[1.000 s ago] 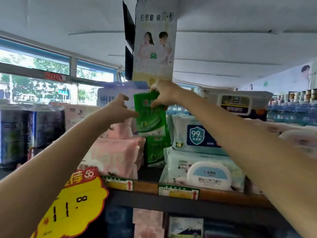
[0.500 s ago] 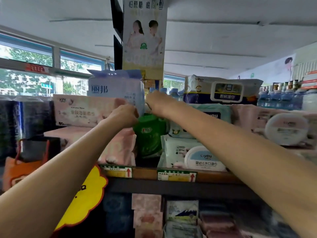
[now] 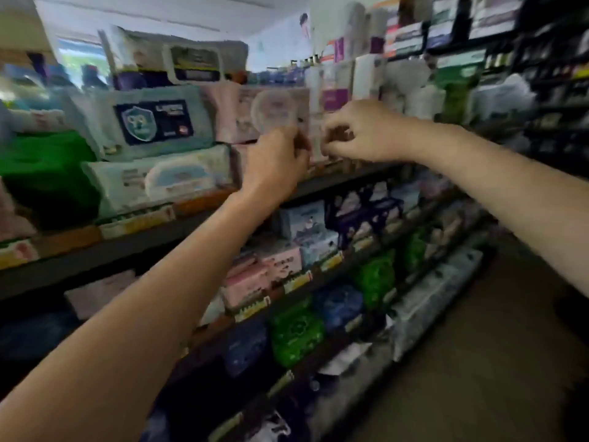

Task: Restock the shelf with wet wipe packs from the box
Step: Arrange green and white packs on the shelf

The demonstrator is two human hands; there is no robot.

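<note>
**Top shelf, wipes section: restock part-way**

Nearest, my left hand (image 3: 280, 161) and right hand (image 3: 363, 132), fingers curled at the shelf (image 3: 334, 181) edge; blur hides whether either holds anything. Beyond them, pink wet wipe packs (image 3: 271, 113), then green packs (image 3: 41, 167) and a blue pack (image 3: 153, 122) already shelved at left. Box not in view, so I cannot judge what remains

The top dark metal shelf (image 3: 334, 183) is packed tight: a pale blue wipe pack with a navy shield label (image 3: 149, 122), green soft packs (image 3: 44, 173) and pink lidded packs (image 3: 271, 113) block reach-in. Open room lies in the brown-floored aisle (image 3: 478, 378).
</note>
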